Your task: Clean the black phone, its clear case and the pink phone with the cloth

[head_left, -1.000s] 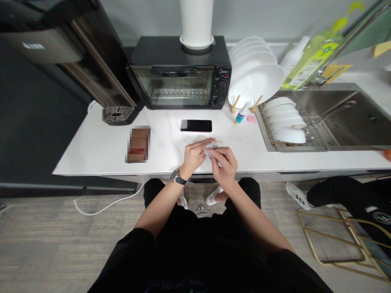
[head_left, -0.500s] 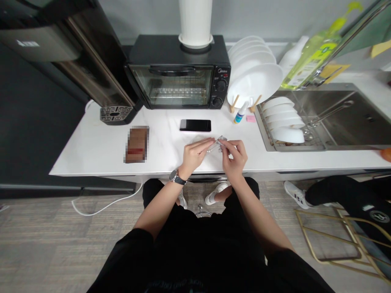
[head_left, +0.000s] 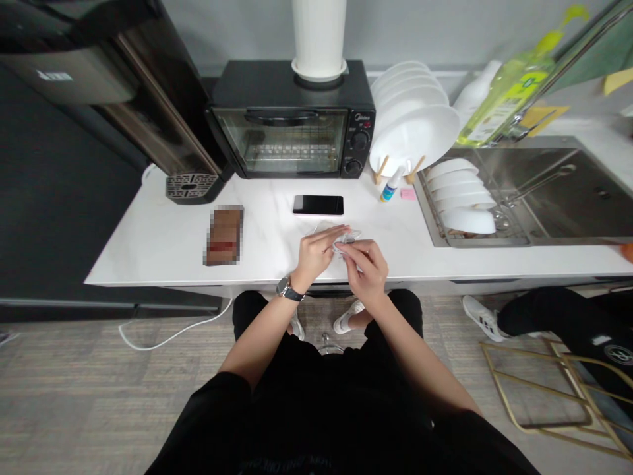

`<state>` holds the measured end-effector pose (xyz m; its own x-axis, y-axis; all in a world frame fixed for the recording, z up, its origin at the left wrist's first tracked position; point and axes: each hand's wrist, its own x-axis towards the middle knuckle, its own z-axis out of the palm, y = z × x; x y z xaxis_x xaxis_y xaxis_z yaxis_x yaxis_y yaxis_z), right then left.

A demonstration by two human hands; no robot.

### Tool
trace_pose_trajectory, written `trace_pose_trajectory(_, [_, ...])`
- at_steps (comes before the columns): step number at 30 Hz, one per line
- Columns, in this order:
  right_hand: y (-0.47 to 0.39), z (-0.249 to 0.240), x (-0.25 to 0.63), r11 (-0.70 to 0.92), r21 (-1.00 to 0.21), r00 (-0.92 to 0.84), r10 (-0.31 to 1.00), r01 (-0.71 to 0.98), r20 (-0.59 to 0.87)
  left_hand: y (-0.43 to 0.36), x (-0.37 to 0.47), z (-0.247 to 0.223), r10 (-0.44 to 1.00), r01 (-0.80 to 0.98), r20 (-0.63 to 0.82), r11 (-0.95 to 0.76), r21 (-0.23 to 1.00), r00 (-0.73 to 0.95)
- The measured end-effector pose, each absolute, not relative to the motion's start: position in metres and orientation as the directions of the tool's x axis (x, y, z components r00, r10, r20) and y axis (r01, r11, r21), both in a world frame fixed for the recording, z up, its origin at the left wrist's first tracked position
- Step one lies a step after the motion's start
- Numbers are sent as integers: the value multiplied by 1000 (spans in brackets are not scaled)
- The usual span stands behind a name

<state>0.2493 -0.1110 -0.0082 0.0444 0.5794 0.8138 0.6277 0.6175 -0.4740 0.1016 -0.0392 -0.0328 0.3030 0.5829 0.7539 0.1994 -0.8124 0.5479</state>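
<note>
My left hand, a watch on its wrist, is closed on one side of a thin, pale crumpled cloth or wipe. From the other side, my right hand pinches the same cloth, its fingertips close to the left ones. What the cloth covers between the fingers is hidden. Just behind the hands, a black-screened phone lies flat on the white counter. A small spray bottle stands to the right, beside a pink block.
Behind the phone is a black toaster oven. White plates stand in a rack right of it. A sink with stacked bowls is at the right. A blurred brown object lies left. Another person's leg shows lower right.
My right hand has moved left, closer to my left hand, and the cloth is bunched between them. The view has shifted slightly.
</note>
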Motion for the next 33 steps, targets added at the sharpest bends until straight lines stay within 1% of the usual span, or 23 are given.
trace_pose_trajectory(5, [-99, -6, 269, 498, -512, 160, 590, 700, 792, -41, 103, -32, 575, 187, 766, -818, 544, 289])
trace_pose_trajectory(10, [-100, -4, 268, 493, -502, 163, 579, 710, 799, -42, 104, -32, 579, 186, 770, -815, 548, 267])
trace_pose_trajectory(12, [-104, -2, 261, 504, -499, 160, 573, 705, 804, -43, 103, -30, 589, 200, 757, -808, 554, 284])
trace_pose_trajectory(14, [-109, -1, 252, 548, -488, 124, 570, 680, 812, -44, 103, -29, 592, 211, 749, -806, 553, 297])
trace_pose_trajectory(18, [-115, 2, 240, 629, -464, 46, 563, 624, 825, -45, 102, -28, 588, 202, 763, -809, 552, 270])
trace_pose_trajectory(21, [-115, 5, 239, 651, -451, 29, 551, 610, 834, -45, 102, -27, 585, 183, 768, -811, 556, 261])
trace_pose_trajectory(24, [-112, 9, 244, 663, -412, -22, 542, 625, 840, -46, 102, -23, 582, 159, 777, -813, 560, 240])
trace_pose_trajectory(26, [-109, 11, 251, 636, -381, -30, 537, 671, 843, -47, 101, -21, 582, 149, 779, -813, 563, 233])
trace_pose_trajectory(29, [-103, 15, 262, 551, -374, 19, 544, 746, 839, -48, 101, -16, 579, 153, 785, -815, 558, 222])
trace_pose_trajectory(33, [-99, 18, 266, 518, -361, 35, 535, 775, 844, -49, 101, -12, 572, 181, 788, -820, 543, 227])
